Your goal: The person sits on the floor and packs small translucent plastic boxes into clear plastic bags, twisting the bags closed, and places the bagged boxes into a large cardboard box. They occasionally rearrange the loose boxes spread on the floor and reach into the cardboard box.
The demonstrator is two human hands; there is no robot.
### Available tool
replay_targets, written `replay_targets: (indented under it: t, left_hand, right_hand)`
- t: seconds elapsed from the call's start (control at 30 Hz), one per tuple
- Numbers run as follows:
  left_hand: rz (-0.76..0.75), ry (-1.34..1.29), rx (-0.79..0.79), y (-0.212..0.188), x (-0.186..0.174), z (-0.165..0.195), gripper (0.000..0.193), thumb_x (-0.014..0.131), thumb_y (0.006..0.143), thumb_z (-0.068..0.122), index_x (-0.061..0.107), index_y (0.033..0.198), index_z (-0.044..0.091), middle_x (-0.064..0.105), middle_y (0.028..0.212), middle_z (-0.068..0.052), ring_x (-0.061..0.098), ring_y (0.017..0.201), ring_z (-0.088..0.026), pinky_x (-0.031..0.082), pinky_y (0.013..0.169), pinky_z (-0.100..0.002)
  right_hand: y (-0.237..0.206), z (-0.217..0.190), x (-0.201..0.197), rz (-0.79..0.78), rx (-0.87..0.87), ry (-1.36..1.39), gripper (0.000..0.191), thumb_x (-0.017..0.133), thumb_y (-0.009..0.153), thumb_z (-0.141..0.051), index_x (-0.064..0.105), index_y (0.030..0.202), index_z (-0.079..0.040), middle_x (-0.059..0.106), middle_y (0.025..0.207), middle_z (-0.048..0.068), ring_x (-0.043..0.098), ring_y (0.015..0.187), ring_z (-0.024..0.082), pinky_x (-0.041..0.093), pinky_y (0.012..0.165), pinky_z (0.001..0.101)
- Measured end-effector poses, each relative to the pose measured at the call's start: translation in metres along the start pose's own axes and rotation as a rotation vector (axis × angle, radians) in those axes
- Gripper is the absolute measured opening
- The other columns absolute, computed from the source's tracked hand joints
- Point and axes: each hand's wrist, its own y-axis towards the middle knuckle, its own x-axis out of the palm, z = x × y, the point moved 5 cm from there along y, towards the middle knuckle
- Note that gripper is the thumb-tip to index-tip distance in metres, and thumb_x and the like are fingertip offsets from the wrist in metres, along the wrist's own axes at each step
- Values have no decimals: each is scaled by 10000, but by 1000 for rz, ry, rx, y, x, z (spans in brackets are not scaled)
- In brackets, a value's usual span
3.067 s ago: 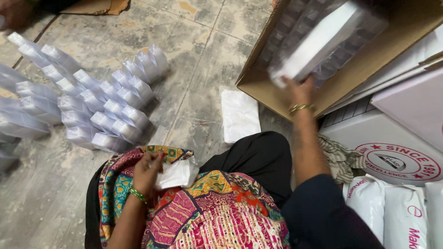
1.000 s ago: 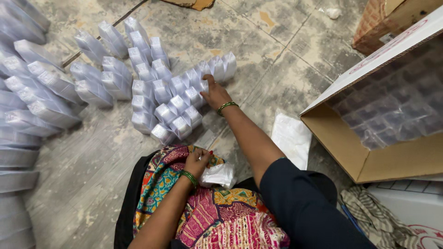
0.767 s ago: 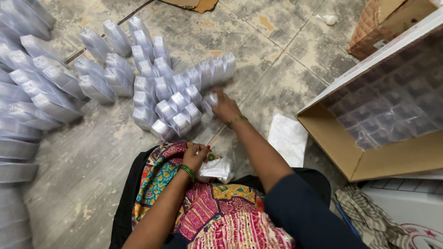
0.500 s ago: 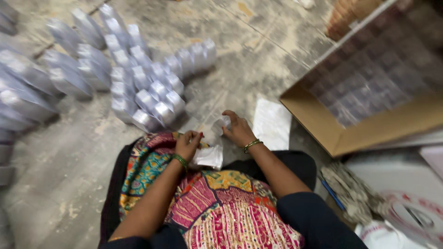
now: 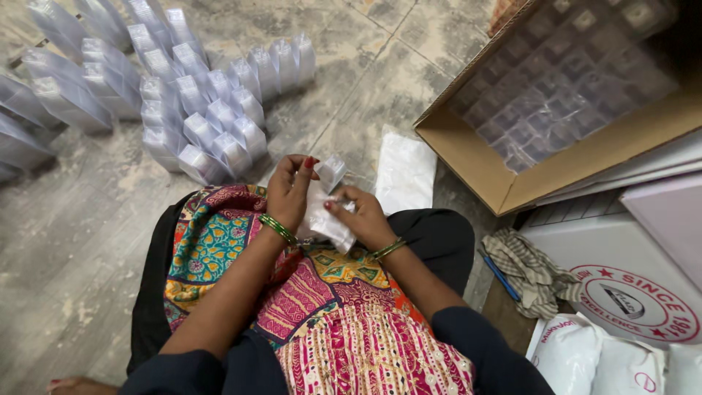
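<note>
I sit on the floor with both hands over my lap. My left hand (image 5: 291,192) grips a crumpled white cloth (image 5: 324,219). My right hand (image 5: 364,216) holds the other side of the cloth, and a small clear plastic box (image 5: 331,170) sits at the fingertips, pressed against the cloth. Just beyond my knees lie rows of the same clear plastic boxes (image 5: 212,135) on the stone floor.
An open cardboard carton (image 5: 512,183) full of clear boxes stands at the right. A white bag (image 5: 404,172) lies flat beside it. More stacked clear boxes (image 5: 44,102) sit at the far left. A white printed box (image 5: 621,285), a striped rag (image 5: 530,267) and white packets (image 5: 585,358) are lower right.
My right hand reached out to the rows of boxes, took one small clear box and drew back to my lap, meeting the left hand and the cloth.
</note>
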Motion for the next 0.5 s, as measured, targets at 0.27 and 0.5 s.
replay_targets:
  t: [0.27,0.5]
  left_hand:
    - [-52,-17,-185,-25,-7,-12,278,814,863,171,676,1059,29,707,1009,-37,640,940,-106,507,860,-257]
    - [-36,-312,-415,-30,0,-46,211,772,882,131,706,1054,29,744,987,-50,678,879,-107,547,815,-270]
  right_hand:
    - [11,10,0,115,-33,239,118,742,958,-113,712,1025,-21,684,1010,-2,619,977,82,487,904,238]
    - [14,74,-4,237,158,535,98,723,971,-80,721,1028,-2,720,965,31,631,871,74,509,815,223]
